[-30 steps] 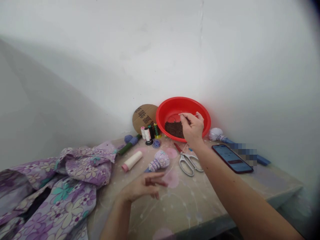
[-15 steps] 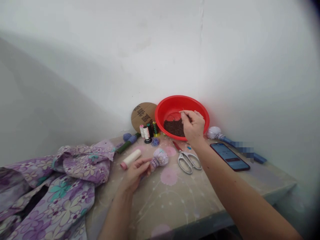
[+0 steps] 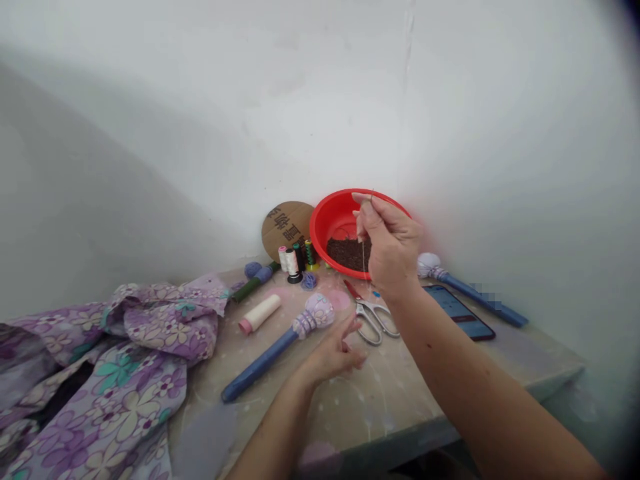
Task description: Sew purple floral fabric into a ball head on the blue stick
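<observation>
My right hand (image 3: 393,243) is raised in front of the red basin, thumb and forefinger pinched on a thin needle (image 3: 372,194). A pale thread (image 3: 364,263) hangs below the pinch. Over the table, my left hand (image 3: 336,353) has its fingers spread and holds nothing. Just left of it lies a blue-handled stick (image 3: 265,360) whose ball head (image 3: 319,311) is wrapped in flowered cloth and bound at the neck. Beyond the left fingertips are scissors (image 3: 370,328) with red-covered blades and silver handles.
At the back stand the red basin (image 3: 320,243) with dark grains, a cardboard disc (image 3: 280,230) and several thread spools (image 3: 291,263). A white cone of thread (image 3: 263,313) lies nearer. Flowered fabric (image 3: 145,373) covers the left; a phone (image 3: 463,317) and another blue-handled stick (image 3: 480,300) lie right.
My left hand has let go of the cloth-headed stick, now lying on the table, and moved right with its fingers spread. My right hand has risen slightly, still pinching the needle.
</observation>
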The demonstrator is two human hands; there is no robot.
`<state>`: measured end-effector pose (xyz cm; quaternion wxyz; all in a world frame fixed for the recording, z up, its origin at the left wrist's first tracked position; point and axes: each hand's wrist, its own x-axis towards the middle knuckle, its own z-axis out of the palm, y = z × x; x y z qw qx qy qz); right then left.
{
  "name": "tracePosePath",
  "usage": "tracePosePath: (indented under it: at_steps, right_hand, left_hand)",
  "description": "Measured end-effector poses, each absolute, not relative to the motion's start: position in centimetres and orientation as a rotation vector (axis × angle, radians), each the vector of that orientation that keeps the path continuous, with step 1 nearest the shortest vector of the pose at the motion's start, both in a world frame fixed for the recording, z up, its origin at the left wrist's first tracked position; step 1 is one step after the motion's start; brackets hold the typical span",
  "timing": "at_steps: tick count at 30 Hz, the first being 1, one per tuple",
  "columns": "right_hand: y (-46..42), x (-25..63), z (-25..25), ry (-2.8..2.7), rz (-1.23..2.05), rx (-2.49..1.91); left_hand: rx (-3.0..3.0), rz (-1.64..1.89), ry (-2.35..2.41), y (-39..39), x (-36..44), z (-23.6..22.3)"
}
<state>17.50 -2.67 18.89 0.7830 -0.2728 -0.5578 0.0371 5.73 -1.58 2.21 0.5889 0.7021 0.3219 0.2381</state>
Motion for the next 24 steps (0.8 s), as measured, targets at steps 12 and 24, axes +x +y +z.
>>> tracePosePath:
  at_steps: [12,24]
  right_hand:
    - [-0.9,19.2,19.6,-1.216,0.144,-0.62]
    - [1.5,12.6,4.5,-1.569,0.534,-1.13]
  left_hand:
    - [1.829,-0.015,0.818,-1.5,1.2,5.1]
    - [1.959,0.928,1.545,2.1,-3.5,5.9]
